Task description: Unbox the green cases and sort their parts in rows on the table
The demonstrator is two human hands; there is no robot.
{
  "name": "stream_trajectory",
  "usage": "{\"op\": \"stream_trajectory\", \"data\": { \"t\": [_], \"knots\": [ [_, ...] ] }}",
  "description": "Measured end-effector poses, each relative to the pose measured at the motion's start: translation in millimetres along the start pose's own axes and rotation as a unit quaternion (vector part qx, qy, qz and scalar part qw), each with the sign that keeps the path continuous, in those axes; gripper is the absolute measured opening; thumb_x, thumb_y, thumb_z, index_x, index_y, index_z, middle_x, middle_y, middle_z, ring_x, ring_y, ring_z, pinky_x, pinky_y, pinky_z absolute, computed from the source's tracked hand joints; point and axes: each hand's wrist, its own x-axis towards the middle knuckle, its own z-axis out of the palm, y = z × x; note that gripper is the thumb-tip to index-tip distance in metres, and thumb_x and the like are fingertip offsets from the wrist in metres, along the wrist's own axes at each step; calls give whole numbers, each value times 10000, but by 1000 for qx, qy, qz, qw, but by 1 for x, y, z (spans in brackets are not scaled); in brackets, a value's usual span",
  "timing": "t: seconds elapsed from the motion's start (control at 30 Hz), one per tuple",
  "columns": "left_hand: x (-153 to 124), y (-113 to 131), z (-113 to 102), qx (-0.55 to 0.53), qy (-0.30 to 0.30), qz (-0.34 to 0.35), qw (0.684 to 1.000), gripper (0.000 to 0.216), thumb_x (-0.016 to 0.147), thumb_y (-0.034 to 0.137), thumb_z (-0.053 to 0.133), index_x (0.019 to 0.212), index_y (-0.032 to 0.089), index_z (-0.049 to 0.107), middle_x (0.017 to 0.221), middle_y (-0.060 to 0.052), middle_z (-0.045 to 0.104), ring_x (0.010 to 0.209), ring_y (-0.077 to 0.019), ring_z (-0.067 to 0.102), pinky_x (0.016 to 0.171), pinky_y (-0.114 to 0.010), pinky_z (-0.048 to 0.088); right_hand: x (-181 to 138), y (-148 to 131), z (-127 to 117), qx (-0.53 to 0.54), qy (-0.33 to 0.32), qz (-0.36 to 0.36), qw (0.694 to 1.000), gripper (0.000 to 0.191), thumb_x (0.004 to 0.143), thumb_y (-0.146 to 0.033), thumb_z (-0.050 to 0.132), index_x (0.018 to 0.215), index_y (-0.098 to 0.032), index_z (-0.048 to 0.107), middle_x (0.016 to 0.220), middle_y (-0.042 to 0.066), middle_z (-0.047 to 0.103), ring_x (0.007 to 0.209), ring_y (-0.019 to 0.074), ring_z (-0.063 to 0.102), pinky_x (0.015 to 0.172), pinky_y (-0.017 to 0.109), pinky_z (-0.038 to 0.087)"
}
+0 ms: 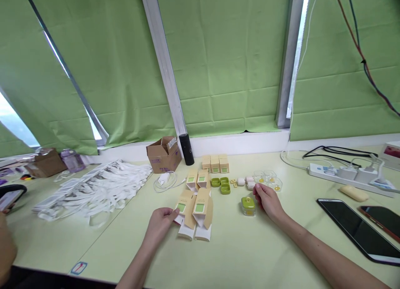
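Observation:
My left hand (161,225) lies on the table with its fingers curled on the edge of a flattened tan box with a green label (184,207); a second such box (201,209) lies beside it. My right hand (267,200) rests further right, fingers bent, next to a small green case in a clear box (248,205); its fingertips touch a small white piece (251,184). Two more open tan boxes (197,179), three closed tan boxes (215,163), green cases (221,184) and clear plastic boxes (268,178) lie behind.
A pile of white bagged cables (93,189) covers the left. A brown carton (164,154), a black cylinder (186,149) and a white charger (164,179) stand at the back. A power strip (346,174), tablet (356,230) and phone (383,222) lie right. Another person's hand holds a phone (9,197) at far left.

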Motion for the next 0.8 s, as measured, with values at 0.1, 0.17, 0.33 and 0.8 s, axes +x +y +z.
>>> {"op": "stream_trajectory", "data": {
  "t": [0.1, 0.17, 0.33, 0.8],
  "knots": [
    [1, 1, 10, 45, -18, 9, 999, 594, 734, 754, 617, 613, 178, 698, 659, -97, 743, 672, -269, 643, 650, -305, 391, 0, 0, 0, -5, -1, -1, 1000, 549, 896, -732, 493, 725, -219, 591, 541, -47, 490, 469, 134, 414, 457, 261, 310],
    [1, 2, 14, 99, -30, 13, 995, 596, 805, 736, 541, 650, 187, 710, 663, -92, 746, 682, -277, 657, 674, -318, 399, -1, 1, 1, -7, 0, -1, 1000, 546, 906, -723, 482, 729, -218, 588, 546, -45, 489, 472, 133, 414, 454, 260, 308],
    [-12, 9, 16, 304, 38, 95, 947, 613, 981, 630, 383, 855, 184, 785, 756, -111, 756, 809, -316, 680, 911, -464, 395, 0, 3, 1, -6, -2, -3, 1000, 526, 917, -697, 481, 739, -215, 591, 539, -45, 473, 469, 131, 403, 446, 257, 302],
    [-29, 44, 62, 363, -32, 422, 830, 487, 948, 360, 630, 1432, 343, 580, 1716, -90, 242, 1555, -427, 220, 1193, -651, 293, -1, 0, 2, 12, -3, -15, 1000, 479, 922, -666, 495, 775, -222, 593, 541, -54, 467, 455, 124, 387, 442, 254, 280]
  ]
}}
